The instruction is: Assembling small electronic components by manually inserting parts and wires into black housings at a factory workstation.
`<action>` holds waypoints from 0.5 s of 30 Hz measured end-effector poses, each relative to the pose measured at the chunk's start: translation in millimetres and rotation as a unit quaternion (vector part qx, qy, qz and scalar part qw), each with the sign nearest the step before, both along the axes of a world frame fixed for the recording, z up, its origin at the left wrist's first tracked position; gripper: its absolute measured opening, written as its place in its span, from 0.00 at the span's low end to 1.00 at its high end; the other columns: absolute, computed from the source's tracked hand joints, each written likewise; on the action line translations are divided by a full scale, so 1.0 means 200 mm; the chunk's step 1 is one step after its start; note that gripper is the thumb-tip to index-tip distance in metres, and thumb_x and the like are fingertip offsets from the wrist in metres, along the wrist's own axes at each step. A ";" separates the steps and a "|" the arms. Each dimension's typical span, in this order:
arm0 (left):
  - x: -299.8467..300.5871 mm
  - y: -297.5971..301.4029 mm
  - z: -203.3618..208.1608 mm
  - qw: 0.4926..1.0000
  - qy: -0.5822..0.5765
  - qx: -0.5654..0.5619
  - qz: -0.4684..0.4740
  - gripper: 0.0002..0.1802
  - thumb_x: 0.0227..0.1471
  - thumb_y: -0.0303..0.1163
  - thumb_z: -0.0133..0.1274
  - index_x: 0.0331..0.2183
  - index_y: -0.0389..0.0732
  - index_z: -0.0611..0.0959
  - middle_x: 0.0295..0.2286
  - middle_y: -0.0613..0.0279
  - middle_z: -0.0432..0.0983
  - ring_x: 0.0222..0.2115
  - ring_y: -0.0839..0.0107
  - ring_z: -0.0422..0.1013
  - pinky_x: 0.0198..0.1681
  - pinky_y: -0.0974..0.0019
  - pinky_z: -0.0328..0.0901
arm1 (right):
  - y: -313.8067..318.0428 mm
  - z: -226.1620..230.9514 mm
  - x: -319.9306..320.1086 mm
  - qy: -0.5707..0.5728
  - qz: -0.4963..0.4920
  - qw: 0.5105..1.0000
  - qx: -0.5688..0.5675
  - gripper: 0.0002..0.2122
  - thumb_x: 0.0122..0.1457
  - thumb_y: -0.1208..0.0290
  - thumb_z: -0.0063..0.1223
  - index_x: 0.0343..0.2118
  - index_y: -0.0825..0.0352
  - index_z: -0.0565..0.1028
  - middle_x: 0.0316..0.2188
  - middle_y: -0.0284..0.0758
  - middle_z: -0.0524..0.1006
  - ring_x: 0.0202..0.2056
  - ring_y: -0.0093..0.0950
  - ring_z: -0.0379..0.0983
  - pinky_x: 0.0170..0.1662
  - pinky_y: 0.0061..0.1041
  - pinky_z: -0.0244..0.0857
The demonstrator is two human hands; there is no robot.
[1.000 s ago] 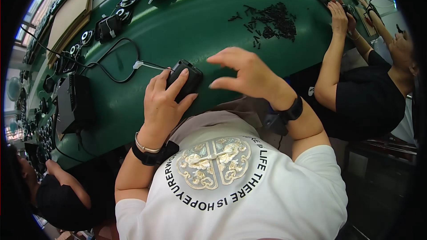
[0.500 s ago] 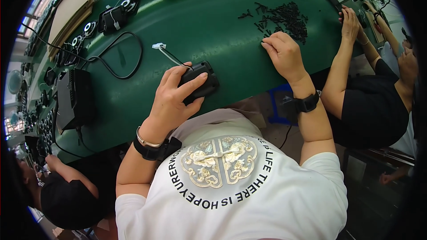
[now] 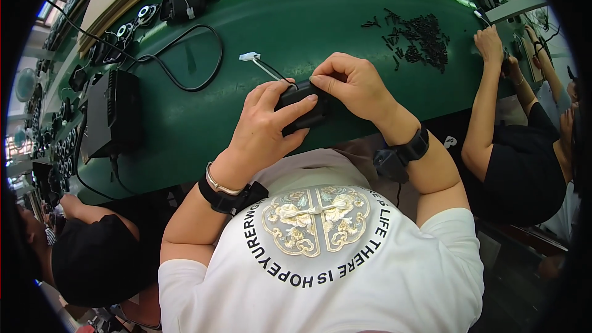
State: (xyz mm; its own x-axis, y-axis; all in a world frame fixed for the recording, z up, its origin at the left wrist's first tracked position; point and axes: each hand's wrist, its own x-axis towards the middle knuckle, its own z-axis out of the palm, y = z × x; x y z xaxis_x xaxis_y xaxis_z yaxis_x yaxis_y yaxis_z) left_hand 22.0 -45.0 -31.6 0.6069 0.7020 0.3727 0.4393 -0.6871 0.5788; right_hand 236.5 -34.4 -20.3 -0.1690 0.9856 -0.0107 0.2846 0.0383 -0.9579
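Observation:
My left hand (image 3: pixel 265 117) grips a small black plastic speaker housing (image 3: pixel 302 92) near the table's front edge, fingers over its top and thumb along its near side. A lead runs from the housing to a white plug (image 3: pixel 249 57) lying beyond it. My right hand (image 3: pixel 361 89) is at the housing's far right edge, thumb and forefinger pinched together. What sits between those fingertips is too small or hidden to make out. Farther right lies a heap of small black screw-like pieces (image 3: pixel 425 40).
The green table (image 3: pixel 246 24) carries a black box-shaped device (image 3: pixel 113 114) at left and a looped black cable (image 3: pixel 206 83). Several speakers (image 3: pixel 147 15) line the far left edge, beside stacked cardboard (image 3: pixel 117 0). Co-workers sit on both sides; one person's hand (image 3: pixel 489 44) rests near the right end.
My right hand has come from the edge of the black heap, left and nearer, to the speaker housing. My left hand keeps hold of the housing, which is slightly turned.

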 end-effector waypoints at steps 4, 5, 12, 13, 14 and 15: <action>0.02 0.01 0.01 1.000 0.003 0.005 0.000 0.31 0.32 0.27 0.67 0.45 0.51 0.83 0.44 0.49 0.72 0.48 0.51 0.67 0.52 0.53 0.63 | 0.02 0.00 0.00 -0.026 0.007 1.000 0.000 0.04 0.56 0.76 0.61 0.32 0.69 0.78 0.26 0.27 0.76 0.29 0.15 0.70 0.33 0.16 0.66; 0.01 0.01 0.01 1.000 0.005 0.001 0.003 0.31 0.32 0.27 0.67 0.45 0.51 0.83 0.45 0.49 0.72 0.48 0.51 0.67 0.52 0.53 0.63 | 0.03 0.00 0.00 -0.025 0.010 1.000 -0.001 0.04 0.56 0.75 0.61 0.32 0.69 0.78 0.27 0.28 0.76 0.29 0.15 0.70 0.33 0.16 0.66; 0.02 0.01 0.00 1.000 0.012 -0.002 0.015 0.31 0.31 0.26 0.67 0.45 0.51 0.83 0.45 0.50 0.72 0.47 0.52 0.68 0.52 0.52 0.63 | -0.05 -0.03 0.36 -0.134 -0.112 0.977 0.124 0.06 0.54 0.76 0.62 0.33 0.69 0.78 0.30 0.30 0.77 0.28 0.18 0.71 0.33 0.17 0.67; 0.03 0.02 0.01 1.000 0.015 -0.001 0.016 0.32 0.31 0.26 0.67 0.45 0.51 0.83 0.44 0.51 0.72 0.47 0.52 0.68 0.52 0.52 0.63 | -0.06 -0.04 0.44 -0.218 -0.166 0.947 0.169 0.07 0.53 0.77 0.62 0.34 0.70 0.78 0.30 0.31 0.77 0.27 0.19 0.72 0.32 0.17 0.67; 0.04 0.02 0.01 1.000 0.018 0.001 0.019 0.32 0.31 0.25 0.67 0.45 0.51 0.83 0.44 0.51 0.72 0.47 0.52 0.68 0.52 0.52 0.63 | -0.07 -0.06 0.49 -0.220 -0.168 0.946 0.168 0.07 0.53 0.77 0.62 0.34 0.70 0.78 0.30 0.31 0.77 0.27 0.19 0.72 0.32 0.17 0.67; 0.04 0.02 0.01 1.000 0.022 0.003 0.019 0.32 0.31 0.25 0.67 0.45 0.51 0.83 0.44 0.51 0.72 0.47 0.52 0.68 0.52 0.52 0.63 | -0.09 -0.07 0.52 -0.251 -0.176 0.936 0.173 0.07 0.52 0.77 0.62 0.34 0.70 0.78 0.30 0.31 0.77 0.27 0.20 0.72 0.32 0.18 0.67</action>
